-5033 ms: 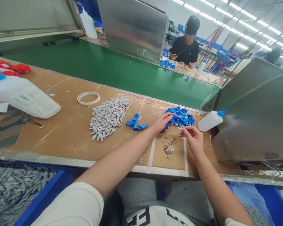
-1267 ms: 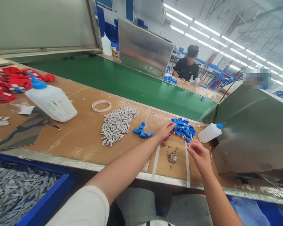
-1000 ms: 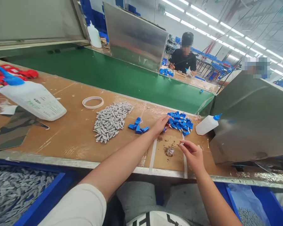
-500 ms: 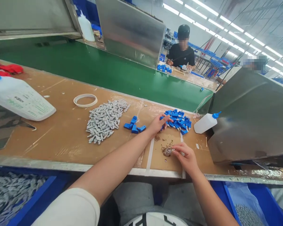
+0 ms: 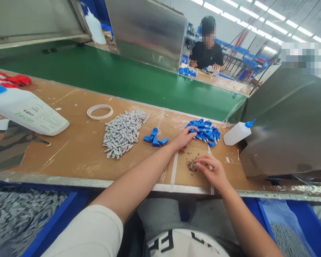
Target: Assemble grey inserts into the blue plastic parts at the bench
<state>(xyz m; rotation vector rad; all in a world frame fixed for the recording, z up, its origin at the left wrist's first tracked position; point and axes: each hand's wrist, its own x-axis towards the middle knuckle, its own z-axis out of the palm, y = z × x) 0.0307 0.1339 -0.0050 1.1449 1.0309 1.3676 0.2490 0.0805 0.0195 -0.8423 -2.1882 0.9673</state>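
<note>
My left hand point(image 5: 184, 137) reaches to the near left edge of a pile of small blue plastic parts point(image 5: 204, 129), its fingertips curled on one blue part. My right hand point(image 5: 212, 170) rests low on the brown worktop, fingers pinched together right beside a small shiny dab of glue point(image 5: 192, 165) inside a taped square. What the pinch holds is too small to make out. A few separate blue parts point(image 5: 155, 137) lie left of my left hand, and a heap of grey parts point(image 5: 122, 132) lies further left.
A small white glue bottle with blue cap point(image 5: 237, 132) lies right of the blue pile, against a steel partition point(image 5: 289, 125). A large white bottle point(image 5: 26, 110), a tape ring point(image 5: 100, 111), the green conveyor point(image 5: 128, 80) and a seated person point(image 5: 207, 50) are beyond. Blue bins point(image 5: 29, 221) sit below.
My right hand has come down and left from beside the blue pile to the glue dab. My left hand has stayed at the pile's edge.
</note>
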